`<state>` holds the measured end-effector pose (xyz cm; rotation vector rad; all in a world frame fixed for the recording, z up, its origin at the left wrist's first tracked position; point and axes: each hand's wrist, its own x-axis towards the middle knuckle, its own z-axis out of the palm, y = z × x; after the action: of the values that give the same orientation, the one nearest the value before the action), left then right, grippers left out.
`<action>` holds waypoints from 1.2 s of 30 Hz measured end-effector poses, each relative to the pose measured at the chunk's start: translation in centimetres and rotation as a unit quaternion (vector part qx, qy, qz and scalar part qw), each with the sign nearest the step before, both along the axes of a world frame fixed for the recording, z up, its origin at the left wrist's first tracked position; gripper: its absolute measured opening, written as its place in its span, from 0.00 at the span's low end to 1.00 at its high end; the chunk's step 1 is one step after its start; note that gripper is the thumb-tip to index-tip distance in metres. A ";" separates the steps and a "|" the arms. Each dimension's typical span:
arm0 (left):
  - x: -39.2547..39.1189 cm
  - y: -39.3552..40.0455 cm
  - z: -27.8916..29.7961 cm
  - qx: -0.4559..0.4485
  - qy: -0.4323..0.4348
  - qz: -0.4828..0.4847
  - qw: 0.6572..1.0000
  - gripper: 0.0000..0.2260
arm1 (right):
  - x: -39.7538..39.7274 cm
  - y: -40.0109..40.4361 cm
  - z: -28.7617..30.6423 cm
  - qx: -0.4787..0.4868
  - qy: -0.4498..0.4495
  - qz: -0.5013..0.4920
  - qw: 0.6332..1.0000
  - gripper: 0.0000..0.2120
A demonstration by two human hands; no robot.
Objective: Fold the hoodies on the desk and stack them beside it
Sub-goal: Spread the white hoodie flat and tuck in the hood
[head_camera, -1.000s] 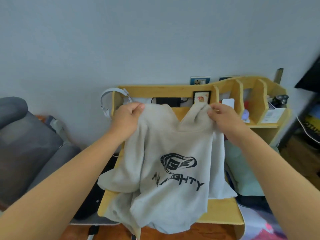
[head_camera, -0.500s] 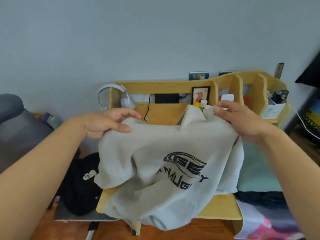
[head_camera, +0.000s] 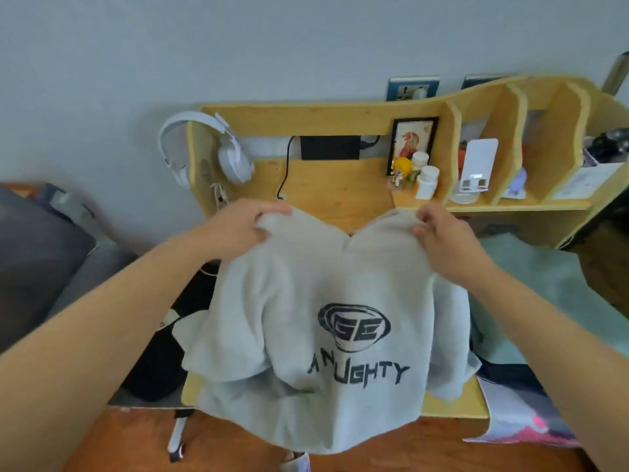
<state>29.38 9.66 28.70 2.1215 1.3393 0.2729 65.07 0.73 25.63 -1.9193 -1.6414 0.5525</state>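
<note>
The hoodie (head_camera: 326,321) is pale grey fleece with a black oval emblem on it and black block lettering beneath, some letters lost in a crease. It is held up by its top edge over the yellow wooden surface (head_camera: 340,178), the lower part bunched and draped over the near edge, one sleeve folded across on the left. Two hands hold it: the left hand (head_camera: 238,229) has its fingers curled round the left shoulder of the cloth, and the right hand (head_camera: 442,240) pinches the right side of the neck between thumb and fingers. Only one grey hoodie is plainly visible; a dark garment (head_camera: 160,362) lies lower at the left of the surface, and a mint-green cloth (head_camera: 531,284) lies to the right. At the far side stands a shelf unit (head_camera: 503,137) with upright dividers forming several compartments. Left of the first divider stand a small framed picture (head_camera: 412,144), two white bottles (head_camera: 427,180) and a little yellow figure (head_camera: 401,168). The next compartment holds a white stand (head_camera: 476,168); the ones further right hold papers and small items too blurred to name. One pair of white headphones (head_camera: 211,148) hangs on the far left corner, and a black box (head_camera: 330,147) with a cable sits at the back.
</note>
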 end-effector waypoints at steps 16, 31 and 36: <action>-6.5 -11.4 -28.3 -0.153 0.183 0.190 0.952 0.23 | -1.4 -13.0 -22.8 -0.358 0.010 -0.234 0.904 0.04; -8.4 -4.2 -30.0 -0.135 0.335 0.155 0.920 0.28 | 2.1 -6.1 -21.0 -0.337 -0.143 -0.242 0.899 0.23; -10.6 0.6 -29.2 -0.123 0.369 0.245 0.888 0.30 | 2.5 -3.4 -20.3 -0.279 -0.190 -0.206 0.919 0.17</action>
<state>18.79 10.27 -0.52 1.6840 2.2038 -0.5479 67.57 -2.72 5.31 -2.8551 -1.3011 0.5324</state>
